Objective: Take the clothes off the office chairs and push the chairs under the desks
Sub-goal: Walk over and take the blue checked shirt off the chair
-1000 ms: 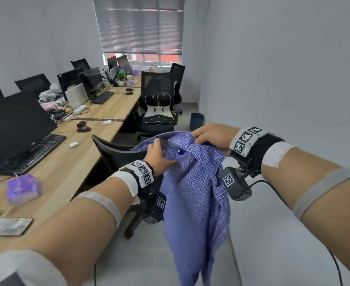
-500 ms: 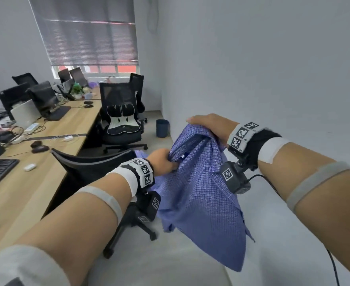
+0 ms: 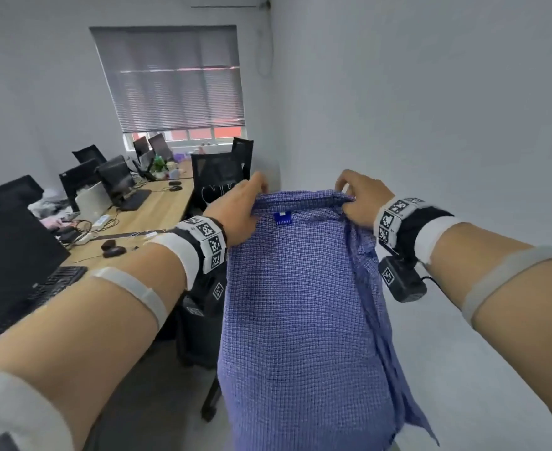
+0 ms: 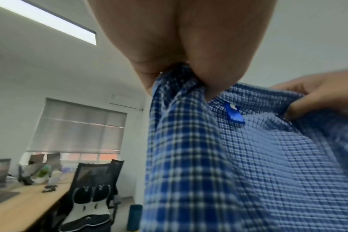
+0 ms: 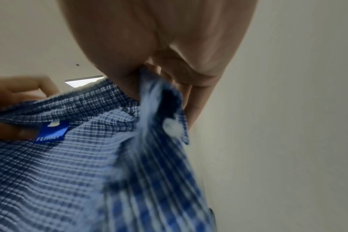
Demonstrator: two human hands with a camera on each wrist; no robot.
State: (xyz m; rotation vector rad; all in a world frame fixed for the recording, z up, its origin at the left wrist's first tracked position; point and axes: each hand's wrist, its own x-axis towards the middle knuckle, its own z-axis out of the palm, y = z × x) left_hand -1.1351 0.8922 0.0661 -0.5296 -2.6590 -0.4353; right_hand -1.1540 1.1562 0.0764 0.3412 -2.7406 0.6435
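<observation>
- Both forearms reached forward from the lower corners of the frame, raised to mid-frame.
- The left hand (image 3: pixel 237 208) pinched the left end of the collar of the blue checked shirt (image 3: pixel 300 320).
- The right hand (image 3: pixel 360 198) pinched the right end.
- The shirt hung at centre frame, label (image 3: pixel 282 218) showing.
- A black office chair (image 3: pixel 217 172) stood behind, beside the desk (image 3: pixel 157 209).

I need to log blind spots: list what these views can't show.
- Nearest office chair: head view, mostly hidden behind the checked shirt and left hand.
- Shirt's hem: cut off by the bottom edge.
- Shirt label text: right wrist view, blurred.
- Right hand fingertips: tucked into the collar.
</observation>
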